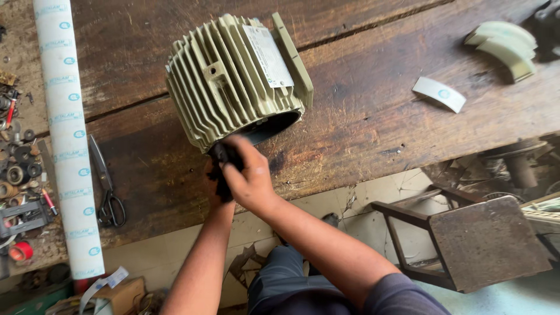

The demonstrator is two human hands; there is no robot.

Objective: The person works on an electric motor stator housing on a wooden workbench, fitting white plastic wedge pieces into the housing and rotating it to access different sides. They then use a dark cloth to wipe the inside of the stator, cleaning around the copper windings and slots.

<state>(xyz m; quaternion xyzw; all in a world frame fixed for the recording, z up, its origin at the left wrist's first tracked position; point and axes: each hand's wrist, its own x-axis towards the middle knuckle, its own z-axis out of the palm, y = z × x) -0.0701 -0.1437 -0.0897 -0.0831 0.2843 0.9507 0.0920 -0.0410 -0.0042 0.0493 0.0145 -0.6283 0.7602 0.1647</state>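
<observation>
A pale green finned motor housing lies on its side on the worn wooden workbench, its open end facing me. My right hand is at the lower rim of that opening, gripping a dark rag. My left hand sits under the right one, mostly hidden by it and the rag, and appears to hold the same rag.
A long white printed roll lies at the left, with black-handled scissors beside it. Small parts and tools clutter the far left. A white strip and curved green pieces lie at the right. A wooden stool stands below.
</observation>
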